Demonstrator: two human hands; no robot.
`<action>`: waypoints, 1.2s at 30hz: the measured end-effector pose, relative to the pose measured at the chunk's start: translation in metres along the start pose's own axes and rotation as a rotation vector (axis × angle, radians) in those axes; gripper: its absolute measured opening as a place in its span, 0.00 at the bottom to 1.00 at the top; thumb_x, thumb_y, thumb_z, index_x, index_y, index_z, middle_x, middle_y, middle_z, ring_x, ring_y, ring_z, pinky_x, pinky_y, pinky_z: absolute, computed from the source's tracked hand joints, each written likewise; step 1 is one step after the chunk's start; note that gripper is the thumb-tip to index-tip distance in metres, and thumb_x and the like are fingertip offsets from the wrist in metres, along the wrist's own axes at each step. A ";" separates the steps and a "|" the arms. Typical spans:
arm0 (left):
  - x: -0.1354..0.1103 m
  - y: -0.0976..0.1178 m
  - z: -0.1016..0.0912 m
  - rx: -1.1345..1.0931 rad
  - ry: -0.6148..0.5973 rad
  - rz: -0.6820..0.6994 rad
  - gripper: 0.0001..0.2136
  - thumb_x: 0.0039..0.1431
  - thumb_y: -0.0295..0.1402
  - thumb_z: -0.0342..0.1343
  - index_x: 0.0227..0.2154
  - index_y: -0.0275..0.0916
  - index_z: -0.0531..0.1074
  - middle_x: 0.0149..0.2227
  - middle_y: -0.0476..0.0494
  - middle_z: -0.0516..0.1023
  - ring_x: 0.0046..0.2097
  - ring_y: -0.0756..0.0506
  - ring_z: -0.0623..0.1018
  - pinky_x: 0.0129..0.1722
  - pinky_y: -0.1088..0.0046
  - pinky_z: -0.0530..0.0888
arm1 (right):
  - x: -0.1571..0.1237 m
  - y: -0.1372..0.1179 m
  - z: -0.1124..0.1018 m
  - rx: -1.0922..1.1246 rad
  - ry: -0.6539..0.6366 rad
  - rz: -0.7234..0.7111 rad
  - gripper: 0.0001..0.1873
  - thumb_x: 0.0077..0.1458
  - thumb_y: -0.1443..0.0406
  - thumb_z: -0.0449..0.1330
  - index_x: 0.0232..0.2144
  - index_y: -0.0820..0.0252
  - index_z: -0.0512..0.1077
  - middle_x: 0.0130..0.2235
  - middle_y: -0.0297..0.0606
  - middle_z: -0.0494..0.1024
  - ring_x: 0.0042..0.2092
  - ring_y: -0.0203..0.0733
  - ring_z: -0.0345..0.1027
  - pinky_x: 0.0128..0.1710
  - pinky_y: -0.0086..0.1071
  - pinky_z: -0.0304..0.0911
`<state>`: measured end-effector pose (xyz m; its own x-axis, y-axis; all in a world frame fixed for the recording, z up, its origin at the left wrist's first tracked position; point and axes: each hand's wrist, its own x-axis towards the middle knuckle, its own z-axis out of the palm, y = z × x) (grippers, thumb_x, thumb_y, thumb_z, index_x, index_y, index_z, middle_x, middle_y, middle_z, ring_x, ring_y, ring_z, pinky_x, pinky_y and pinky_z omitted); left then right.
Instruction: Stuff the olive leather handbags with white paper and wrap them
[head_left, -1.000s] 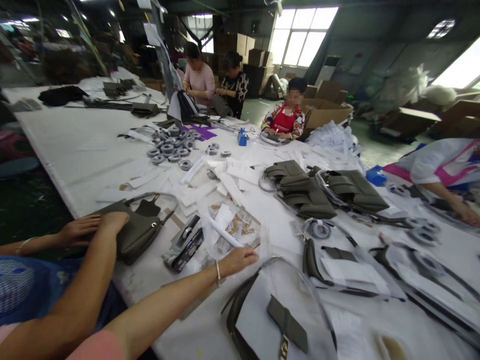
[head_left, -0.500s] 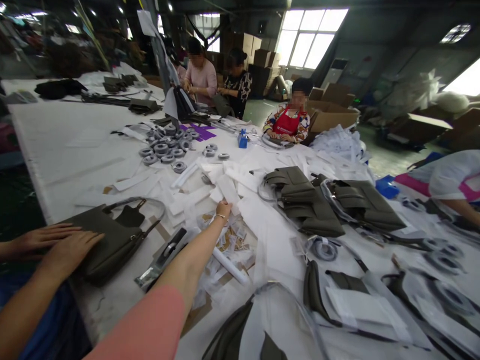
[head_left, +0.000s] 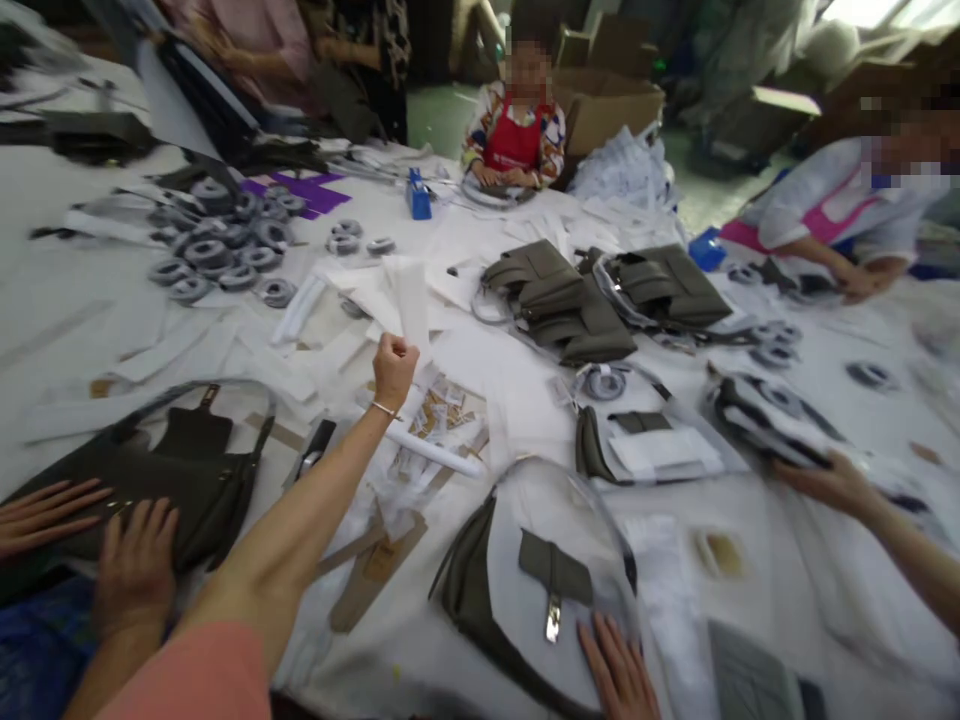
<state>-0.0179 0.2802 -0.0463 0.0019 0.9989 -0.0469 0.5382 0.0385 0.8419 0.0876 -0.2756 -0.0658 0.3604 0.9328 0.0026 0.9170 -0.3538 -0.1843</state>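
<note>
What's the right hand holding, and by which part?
A white paper strip, pinched at its lower end in the right hand; the rest sticks up. The left hand lies flat on the olive bag.

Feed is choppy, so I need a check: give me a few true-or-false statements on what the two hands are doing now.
The right hand pinches a white paper strip in its fingers. True.
The left hand hangs in the air. False: it lies flat on the grey bag.
The right hand touches the grey bag too. False: it is raised, apart from it.
Grey tape rolls lie beyond the grey bag. True.
</note>
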 end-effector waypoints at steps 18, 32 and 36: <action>-0.318 -0.028 -0.014 0.454 -1.134 1.416 0.13 0.68 0.27 0.44 0.52 0.35 0.64 0.40 0.39 0.72 0.42 0.40 0.71 0.38 0.63 0.67 | 0.015 -0.029 -0.057 0.158 -0.267 0.197 0.24 0.51 0.54 0.63 0.49 0.55 0.72 0.49 0.42 0.78 0.52 0.51 0.70 0.55 0.45 0.62; -0.300 -0.031 -0.037 0.388 -1.115 1.451 0.14 0.66 0.28 0.46 0.53 0.40 0.65 0.39 0.40 0.70 0.43 0.41 0.69 0.44 0.63 0.67 | 0.013 -0.074 -0.058 0.000 -0.048 0.148 0.31 0.56 0.58 0.60 0.60 0.56 0.61 0.65 0.45 0.62 0.67 0.52 0.50 0.65 0.50 0.47; -0.304 -0.029 -0.028 0.480 -1.214 1.334 0.13 0.61 0.23 0.49 0.47 0.40 0.67 0.39 0.41 0.70 0.42 0.41 0.70 0.42 0.65 0.70 | 0.002 -0.076 -0.031 -0.060 -0.168 0.135 0.41 0.50 0.58 0.65 0.63 0.55 0.56 0.66 0.45 0.59 0.68 0.54 0.47 0.66 0.53 0.43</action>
<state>-0.0574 -0.0235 -0.0418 0.9759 -0.2104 -0.0586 -0.1627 -0.8794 0.4474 0.0238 -0.2489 -0.0210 0.4517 0.8731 -0.1833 0.8726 -0.4752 -0.1129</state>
